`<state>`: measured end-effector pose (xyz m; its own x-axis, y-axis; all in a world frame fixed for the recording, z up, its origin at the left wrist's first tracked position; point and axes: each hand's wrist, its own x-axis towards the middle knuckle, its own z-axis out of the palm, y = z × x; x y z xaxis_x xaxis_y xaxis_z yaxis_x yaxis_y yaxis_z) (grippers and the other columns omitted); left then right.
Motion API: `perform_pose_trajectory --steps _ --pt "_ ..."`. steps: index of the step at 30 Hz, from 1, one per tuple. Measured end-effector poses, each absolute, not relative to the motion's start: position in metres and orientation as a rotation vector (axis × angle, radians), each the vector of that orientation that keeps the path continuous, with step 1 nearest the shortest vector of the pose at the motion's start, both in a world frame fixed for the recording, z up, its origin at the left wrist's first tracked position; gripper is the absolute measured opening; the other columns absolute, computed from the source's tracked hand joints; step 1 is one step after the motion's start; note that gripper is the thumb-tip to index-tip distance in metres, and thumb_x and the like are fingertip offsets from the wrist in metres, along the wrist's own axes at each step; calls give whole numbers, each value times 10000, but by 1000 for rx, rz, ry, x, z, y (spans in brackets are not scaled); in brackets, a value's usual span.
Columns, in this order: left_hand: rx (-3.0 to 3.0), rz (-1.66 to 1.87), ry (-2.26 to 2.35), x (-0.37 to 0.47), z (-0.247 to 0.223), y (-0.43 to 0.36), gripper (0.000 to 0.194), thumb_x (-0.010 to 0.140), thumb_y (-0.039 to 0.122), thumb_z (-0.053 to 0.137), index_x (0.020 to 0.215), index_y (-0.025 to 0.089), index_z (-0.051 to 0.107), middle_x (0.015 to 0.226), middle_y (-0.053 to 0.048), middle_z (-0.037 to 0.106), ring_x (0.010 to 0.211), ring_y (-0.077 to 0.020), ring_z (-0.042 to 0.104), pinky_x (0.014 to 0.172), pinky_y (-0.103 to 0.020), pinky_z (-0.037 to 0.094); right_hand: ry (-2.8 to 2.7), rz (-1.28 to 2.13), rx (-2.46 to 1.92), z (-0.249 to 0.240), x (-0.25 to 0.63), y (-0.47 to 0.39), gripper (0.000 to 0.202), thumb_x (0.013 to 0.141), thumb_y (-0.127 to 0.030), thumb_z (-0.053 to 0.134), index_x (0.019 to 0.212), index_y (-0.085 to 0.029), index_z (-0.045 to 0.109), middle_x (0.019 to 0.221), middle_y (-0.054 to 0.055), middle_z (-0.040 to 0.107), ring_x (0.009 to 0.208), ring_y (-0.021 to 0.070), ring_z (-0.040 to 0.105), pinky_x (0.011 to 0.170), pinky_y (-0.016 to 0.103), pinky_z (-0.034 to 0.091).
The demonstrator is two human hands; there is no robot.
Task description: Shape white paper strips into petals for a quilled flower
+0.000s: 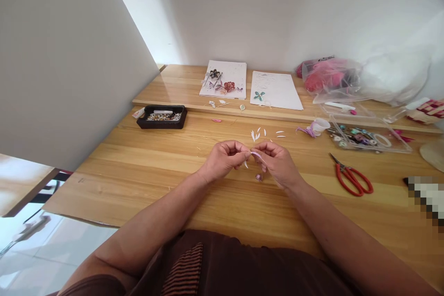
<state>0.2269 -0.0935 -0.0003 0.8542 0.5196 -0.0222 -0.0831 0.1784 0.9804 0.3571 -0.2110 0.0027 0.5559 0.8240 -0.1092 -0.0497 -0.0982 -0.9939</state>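
My left hand (227, 159) and my right hand (279, 163) meet above the wooden table, fingers pinched. Between their fingertips runs a thin pale lilac strand (256, 154), gripped by both. A white petal-shaped piece (246, 164) pokes out under my left fingertips; what fixes it there is hidden. Just below my right fingers is a small purple item (259, 177), perhaps a thread spool, and I cannot tell whether it hangs or rests on the table. Beyond my hands lie several white petal-shaped pieces (257, 136).
Red-handled scissors (352, 179) lie to the right, below a clear tray (393, 143) of small parts. Purple strands (305, 131) lie beside a clear cup (319, 126). A black tray (162, 124) of beads stands left. Paper sheets (277, 88) with flower ornaments and plastic bags (391, 74) occupy the raised shelf.
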Motion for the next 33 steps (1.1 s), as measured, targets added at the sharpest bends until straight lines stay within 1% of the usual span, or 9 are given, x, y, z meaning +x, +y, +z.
perform_pose_trajectory --steps 5,8,12,16,20,23,26,29,33 --pt "1236 618 519 230 -3 -90 355 675 437 818 736 139 635 663 3 641 490 -53 472 484 -205 396 -764 876 -1517 0 343 -213 314 740 -468 776 724 -189 635 589 -32 586 392 81 429 355 234 372" --pt "1224 666 594 230 -4 -89 338 680 421 810 753 139 640 664 6 641 507 -60 496 501 -204 422 -916 722 -1579 3 337 -217 247 804 -409 726 727 -183 661 546 -31 561 424 89 453 402 233 376" --pt "1286 679 631 230 -4 -89 297 683 381 795 742 137 637 637 12 620 529 -71 506 516 -205 419 -1097 434 -1660 11 330 -222 173 849 -317 678 742 -181 678 583 -15 598 470 92 463 450 235 373" --pt "1441 593 606 229 -1 -91 250 700 348 775 730 132 651 646 6 626 538 -65 481 510 -199 371 -1172 193 -1670 19 334 -226 104 852 -260 669 778 -191 693 598 -17 614 481 96 482 469 236 390" --pt "1539 430 532 226 -1 -92 232 719 341 759 743 134 657 657 1 632 533 -68 475 505 -206 361 -1141 111 -1666 21 346 -225 89 850 -256 676 788 -198 704 613 -21 623 509 97 495 485 229 394" --pt "1555 340 468 224 1 -94 226 731 334 755 763 133 656 632 12 607 512 -60 452 489 -202 335 -1117 152 -1665 17 354 -221 113 840 -270 683 762 -191 702 586 -28 599 494 88 454 477 228 371" --pt "1485 307 432 223 3 -94 233 726 331 765 766 131 654 626 13 599 499 -58 454 480 -203 334 -1048 306 -1643 11 359 -216 146 822 -302 694 741 -181 697 589 -21 603 512 91 452 486 232 372" --pt "1395 364 416 224 3 -93 260 720 354 782 756 131 654 651 -2 629 491 -57 462 482 -209 358 -943 499 -1605 5 361 -212 200 766 -363 742 709 -176 697 602 -8 617 532 99 471 489 238 399" --pt "1275 521 428 228 -3 -90 283 722 380 794 741 136 651 670 -1 640 490 -49 459 480 -204 372 -774 737 -1558 1 356 -211 298 706 -460 795 704 -182 687 590 -22 589 472 86 424 427 241 454"
